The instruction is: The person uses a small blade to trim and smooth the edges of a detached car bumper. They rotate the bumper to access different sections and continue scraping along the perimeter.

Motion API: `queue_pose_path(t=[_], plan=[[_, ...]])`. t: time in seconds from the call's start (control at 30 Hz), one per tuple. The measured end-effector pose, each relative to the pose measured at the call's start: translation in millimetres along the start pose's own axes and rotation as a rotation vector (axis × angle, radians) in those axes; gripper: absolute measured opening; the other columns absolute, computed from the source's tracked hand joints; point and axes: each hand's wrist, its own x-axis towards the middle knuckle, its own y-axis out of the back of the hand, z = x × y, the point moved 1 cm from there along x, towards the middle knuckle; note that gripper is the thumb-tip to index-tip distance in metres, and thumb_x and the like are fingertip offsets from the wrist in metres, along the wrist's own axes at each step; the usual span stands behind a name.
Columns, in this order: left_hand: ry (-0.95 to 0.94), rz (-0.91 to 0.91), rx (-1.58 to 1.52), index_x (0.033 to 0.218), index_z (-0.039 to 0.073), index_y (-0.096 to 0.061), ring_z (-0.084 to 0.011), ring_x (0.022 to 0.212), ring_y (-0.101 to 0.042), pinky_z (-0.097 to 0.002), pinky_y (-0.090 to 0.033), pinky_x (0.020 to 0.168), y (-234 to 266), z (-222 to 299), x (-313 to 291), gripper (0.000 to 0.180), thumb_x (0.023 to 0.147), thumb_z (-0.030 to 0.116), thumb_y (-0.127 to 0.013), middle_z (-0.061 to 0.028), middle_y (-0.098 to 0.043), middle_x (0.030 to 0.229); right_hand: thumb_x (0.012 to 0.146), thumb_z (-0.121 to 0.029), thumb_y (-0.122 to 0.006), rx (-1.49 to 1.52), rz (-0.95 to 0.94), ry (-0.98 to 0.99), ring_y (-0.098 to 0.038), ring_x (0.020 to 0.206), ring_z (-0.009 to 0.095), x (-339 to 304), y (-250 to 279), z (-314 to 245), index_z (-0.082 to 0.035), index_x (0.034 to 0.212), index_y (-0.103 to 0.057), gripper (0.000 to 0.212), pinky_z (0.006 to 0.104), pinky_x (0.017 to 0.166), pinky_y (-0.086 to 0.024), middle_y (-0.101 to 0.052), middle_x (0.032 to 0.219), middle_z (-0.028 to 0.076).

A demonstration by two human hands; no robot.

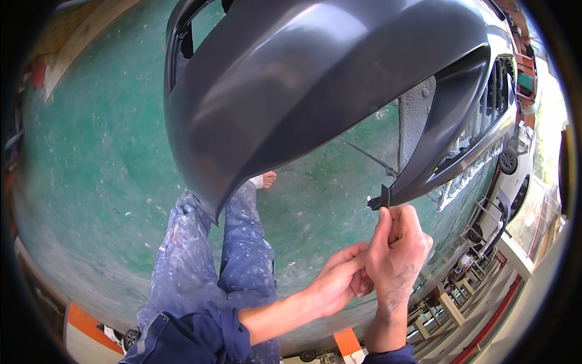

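While the grey car bumper (315, 79) hung over the green floor (91, 182) | right hand (397, 255) grip pinched shut on its small black end tab (384, 197) | left hand (339, 282) fingers loose, touching the right | bumper judged light, flexible, smooth; hold by its edges.

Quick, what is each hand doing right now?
Left hand: fingers loosely curled against the right hand, holding nothing that shows.
Right hand: fingers pinched shut on the small black tab at the grey car bumper's corner.
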Motion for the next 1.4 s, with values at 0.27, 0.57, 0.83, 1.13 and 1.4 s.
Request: queue_pose_path(t=[0.27,0.57,0.83,1.13,1.4], plan=[[-0.043,-0.02,0.037,0.123,0.009,-0.062,-0.0092,0.063,-0.051,-0.0267,-0.041,0.058,-20,9,20,0.022,0.112,0.021,-0.047,0.001,-0.06,0.085,0.097,-0.001,-0.068,-0.019,0.02,0.05,-0.045,0.042,0.013,26,9,-1,-0.001,0.083,-0.057,0.018,0.0305,0.046,-0.038,-0.048,0.052,0.007],[-0.045,-0.011,0.033,0.104,0.01,-0.056,-0.0094,0.063,-0.057,-0.0249,-0.043,0.056,-17,9,14,0.021,0.114,0.026,-0.048,-0.0003,-0.06,0.079,0.096,-0.001,-0.068,0.027,0.06,0.011,-0.033,0.049,0.004,17,-1,5,0.0,0.081,-0.06,0.017,0.0267,0.046,-0.027,-0.04,0.052,0.0],[-0.023,0.03,0.012,0.103,0.01,-0.057,-0.0099,0.064,-0.058,-0.0251,-0.044,0.057,-14,4,8,0.02,0.113,0.026,-0.05,-0.0003,-0.06,0.079,0.096,-0.001,-0.068,0.034,0.03,-0.013,-0.034,0.047,0.005,10,1,5,-0.001,0.081,-0.06,0.016,0.0271,0.046,-0.029,-0.041,0.052,0.001],[-0.011,0.007,0.022,0.117,0.01,-0.061,-0.0096,0.066,-0.055,-0.0262,-0.042,0.058,0,-1,6,0.018,0.112,0.02,-0.047,0.0002,-0.063,0.086,0.097,-0.001,-0.067,0.0,-0.024,-0.017,-0.048,0.043,0.017,5,2,2,-0.001,0.084,-0.058,0.016,0.0319,0.047,-0.04,-0.051,0.054,0.009],[-0.011,0.013,-0.016,0.104,0.01,-0.057,-0.0109,0.065,-0.059,-0.0258,-0.046,0.057,3,-2,0,0.016,0.112,0.022,-0.051,-0.0008,-0.062,0.083,0.096,-0.001,-0.068,0.0,-0.038,-0.064,-0.051,0.043,0.018,-2,0,3,-0.001,0.083,-0.058,0.017,0.033,0.047,-0.041,-0.052,0.055,0.01]])
